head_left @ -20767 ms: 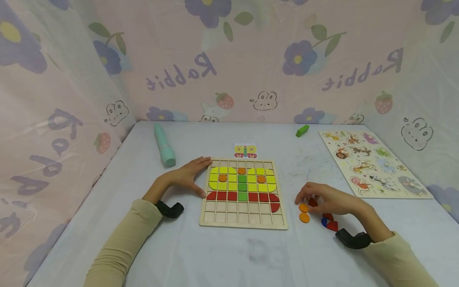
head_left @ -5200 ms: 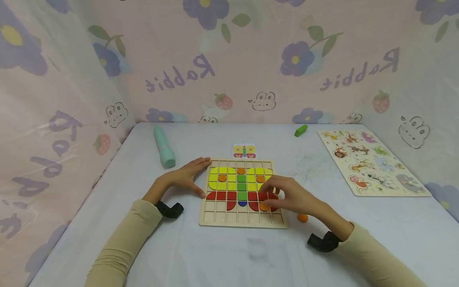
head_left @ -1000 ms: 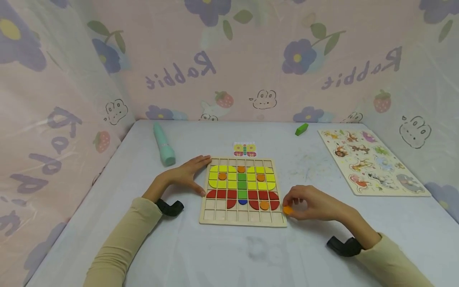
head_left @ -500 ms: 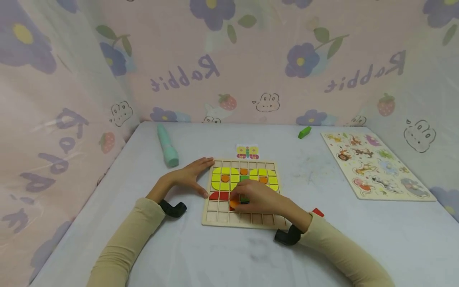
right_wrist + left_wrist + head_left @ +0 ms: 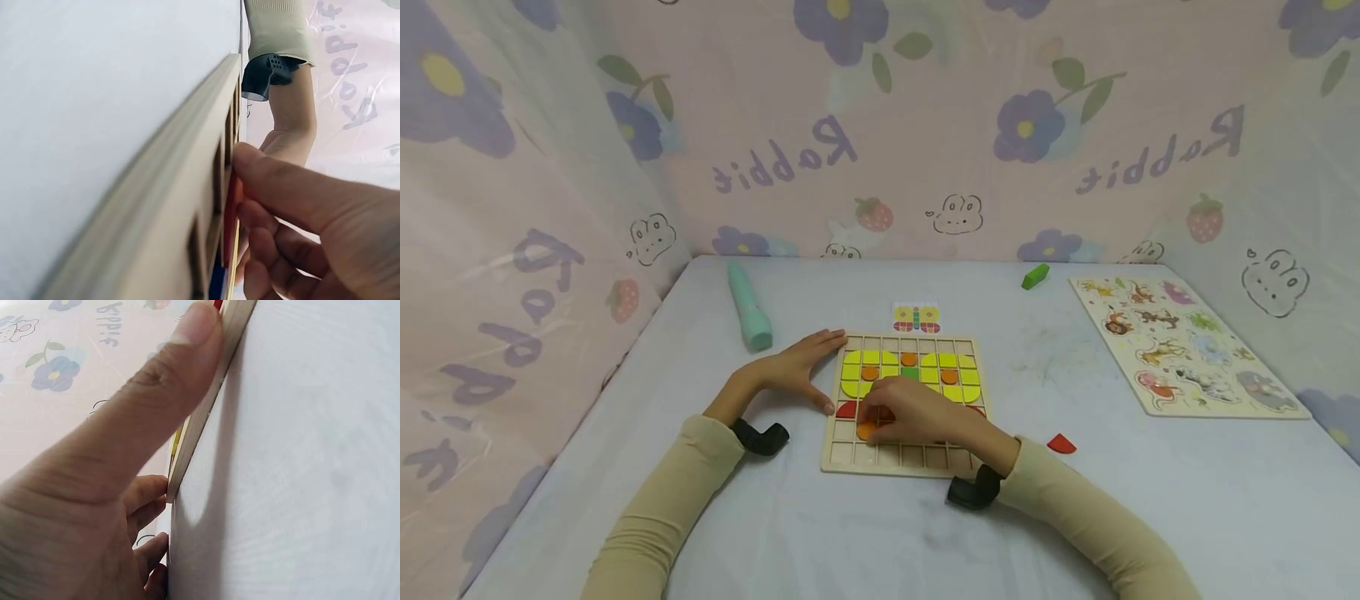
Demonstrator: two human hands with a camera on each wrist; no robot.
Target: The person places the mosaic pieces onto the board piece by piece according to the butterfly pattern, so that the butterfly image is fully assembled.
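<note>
A wooden grid board (image 5: pixel 917 462) lies on the table with yellow, green, red and orange pieces in its cells. My left hand (image 5: pixel 790 371) rests against its left edge, thumb and fingers spread apart; the left wrist view shows the thumb (image 5: pixel 156 381) on the board's side. Over the lower left cells my right hand (image 5: pixel 925 412) pinches an orange disc (image 5: pixel 866 431) between thumb and fingers. That hand covers much of the lower pattern. A red quarter-circle piece (image 5: pixel 1062 443) lies on the table right of the board.
Behind the board lies a small butterfly pattern card (image 5: pixel 916 317). A mint-green flashlight-shaped object (image 5: pixel 749 308) is at back left, a green block (image 5: pixel 1035 276) at back right. An animal puzzle board (image 5: pixel 1187 346) lies on the right.
Red pieces and a blue piece have gone from the table's right side onto the board, and an orange disc too. My right hand has carried another orange disc leftward; my left hand stays put.
</note>
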